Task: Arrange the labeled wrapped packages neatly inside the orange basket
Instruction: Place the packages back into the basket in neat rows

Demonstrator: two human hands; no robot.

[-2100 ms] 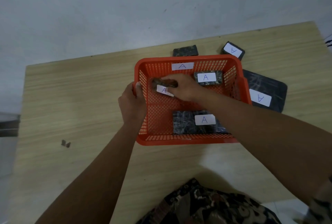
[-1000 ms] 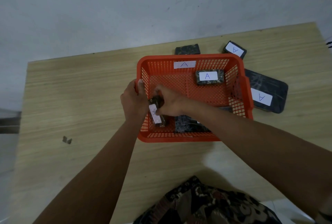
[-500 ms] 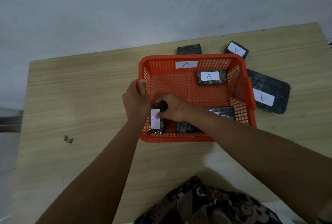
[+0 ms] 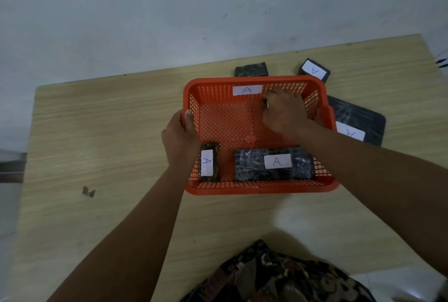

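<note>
The orange basket (image 4: 261, 189) stands on the wooden table (image 4: 97, 132), with an "A" label (image 4: 247, 90) on its far wall. My left hand (image 4: 180, 139) grips its left rim. A small wrapped package (image 4: 209, 164) stands in the near left corner, label up. A long dark package (image 4: 274, 164) lies along the front wall. My right hand (image 4: 283, 112) reaches into the far right of the basket and closes over another small package (image 4: 265, 104), of which only a sliver shows.
Outside the basket lie a dark package (image 4: 251, 69) behind the far wall, a small labelled one (image 4: 314, 69) at the back right, and a large flat labelled one (image 4: 358, 117) on the right. A small scrap (image 4: 88, 191) lies on the table's left.
My right hand set the small package down in the near left corner, let go, and moved to the far right over the other small package. My left hand stayed on the rim.
</note>
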